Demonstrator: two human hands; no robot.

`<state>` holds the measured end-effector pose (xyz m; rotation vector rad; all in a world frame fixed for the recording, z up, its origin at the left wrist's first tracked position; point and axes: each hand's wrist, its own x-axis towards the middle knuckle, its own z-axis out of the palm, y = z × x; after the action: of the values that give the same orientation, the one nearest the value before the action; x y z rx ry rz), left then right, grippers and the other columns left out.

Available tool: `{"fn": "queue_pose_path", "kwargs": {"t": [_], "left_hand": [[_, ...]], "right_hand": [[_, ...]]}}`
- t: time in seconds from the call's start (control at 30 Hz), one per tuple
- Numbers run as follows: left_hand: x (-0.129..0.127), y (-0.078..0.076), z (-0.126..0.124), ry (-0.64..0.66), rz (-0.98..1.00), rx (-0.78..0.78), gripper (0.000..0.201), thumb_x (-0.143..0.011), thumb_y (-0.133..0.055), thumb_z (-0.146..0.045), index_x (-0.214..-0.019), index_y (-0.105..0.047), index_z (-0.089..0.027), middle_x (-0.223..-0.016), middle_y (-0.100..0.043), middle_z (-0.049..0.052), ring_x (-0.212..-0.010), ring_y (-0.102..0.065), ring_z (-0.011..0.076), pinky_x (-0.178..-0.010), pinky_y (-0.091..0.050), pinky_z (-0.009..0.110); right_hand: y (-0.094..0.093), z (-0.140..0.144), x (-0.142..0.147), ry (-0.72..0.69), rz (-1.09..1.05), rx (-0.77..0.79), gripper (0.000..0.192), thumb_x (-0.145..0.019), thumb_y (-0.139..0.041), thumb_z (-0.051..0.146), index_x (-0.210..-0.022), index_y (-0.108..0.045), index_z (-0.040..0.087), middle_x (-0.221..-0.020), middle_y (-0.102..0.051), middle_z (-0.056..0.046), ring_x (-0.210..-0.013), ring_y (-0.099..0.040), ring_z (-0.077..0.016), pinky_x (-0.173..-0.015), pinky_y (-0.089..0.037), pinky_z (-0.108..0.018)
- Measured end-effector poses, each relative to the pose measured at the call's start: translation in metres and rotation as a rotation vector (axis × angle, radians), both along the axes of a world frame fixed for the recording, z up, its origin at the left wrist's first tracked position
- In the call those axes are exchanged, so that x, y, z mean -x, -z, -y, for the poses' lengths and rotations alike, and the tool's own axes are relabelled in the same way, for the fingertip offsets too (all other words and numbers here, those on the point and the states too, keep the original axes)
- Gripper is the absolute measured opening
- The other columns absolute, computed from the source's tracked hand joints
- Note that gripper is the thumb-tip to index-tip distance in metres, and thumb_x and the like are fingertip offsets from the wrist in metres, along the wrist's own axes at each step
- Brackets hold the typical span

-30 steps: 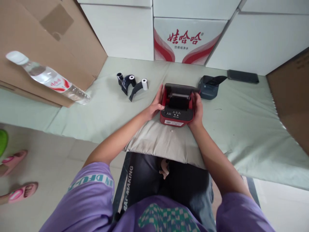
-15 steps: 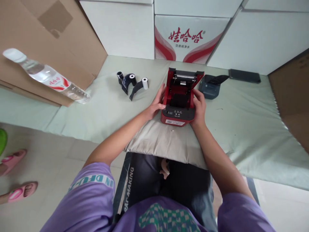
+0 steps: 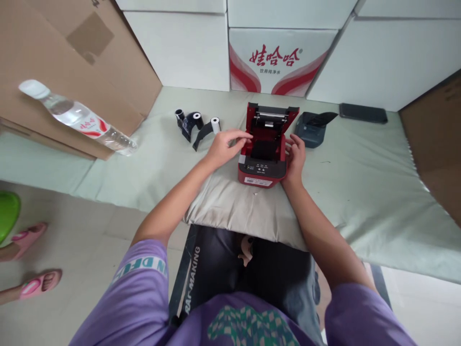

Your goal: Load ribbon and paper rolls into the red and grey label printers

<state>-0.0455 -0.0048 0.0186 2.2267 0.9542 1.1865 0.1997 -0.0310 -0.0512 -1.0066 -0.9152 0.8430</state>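
Left hand [image 3: 225, 144] open, fingers over the bay of the red printer [image 3: 264, 154] (lid up); right hand [image 3: 296, 156] open, bracing its side. Paper rolls [image 3: 196, 122] lie beyond the left hand.

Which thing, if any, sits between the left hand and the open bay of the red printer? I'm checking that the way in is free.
Nothing visible does. The left hand hovers at the left edge of the red printer, fingertips over the open bay. The lid stands raised behind. The paper rolls lie apart to the left.
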Motion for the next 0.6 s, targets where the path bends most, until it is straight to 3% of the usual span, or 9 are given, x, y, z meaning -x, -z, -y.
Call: {"fn": "queue_pose_path", "kwargs": {"t": [0.13,0.27,0.47,0.6], "left_hand": [[-0.014,-0.031,-0.019,0.083,-0.429,0.062,0.020,-0.091,-0.069,-0.024,-0.104,-0.084,-0.026,-0.100,-0.082,0.005,-0.100,-0.076,0.0257,-0.092,-0.055,0.039],[-0.038,-0.049,-0.033,0.014,-0.740,0.117,0.020,-0.079,-0.076,-0.019,-0.097,-0.085,-0.023,-0.098,-0.080,0.009,-0.114,-0.072,0.0354,-0.099,-0.052,0.044],[-0.054,-0.058,-0.036,0.079,-0.905,0.058,0.022,-0.072,-0.081,-0.026,-0.093,-0.086,-0.027,-0.092,-0.081,0.008,-0.109,-0.071,0.0343,-0.095,-0.052,0.042],[-0.057,-0.060,-0.025,0.005,-0.963,0.016,0.021,-0.078,-0.075,-0.026,-0.095,-0.086,-0.025,-0.100,-0.081,0.011,-0.107,-0.071,0.0349,-0.094,-0.051,0.044]], "right_hand": [[0.000,-0.004,-0.001,-0.008,-0.016,0.023,0.043,-0.089,-0.060,0.061,-0.120,-0.063,0.032,-0.118,-0.063,-0.003,-0.090,-0.066,-0.0150,-0.078,-0.057,-0.032],[-0.003,-0.004,-0.001,-0.005,0.023,0.032,0.045,-0.087,-0.061,0.064,-0.117,-0.064,0.030,-0.115,-0.064,-0.003,-0.090,-0.065,-0.0160,-0.076,-0.057,-0.032],[-0.004,-0.007,0.000,0.004,0.026,0.035,0.042,-0.088,-0.062,0.061,-0.113,-0.066,0.029,-0.110,-0.069,-0.001,-0.087,-0.065,-0.0150,-0.076,-0.058,-0.030],[-0.005,-0.007,0.002,0.019,0.014,0.033,0.038,-0.087,-0.062,0.058,-0.110,-0.066,0.028,-0.108,-0.069,0.000,-0.087,-0.064,-0.0140,-0.073,-0.055,-0.028]]}}
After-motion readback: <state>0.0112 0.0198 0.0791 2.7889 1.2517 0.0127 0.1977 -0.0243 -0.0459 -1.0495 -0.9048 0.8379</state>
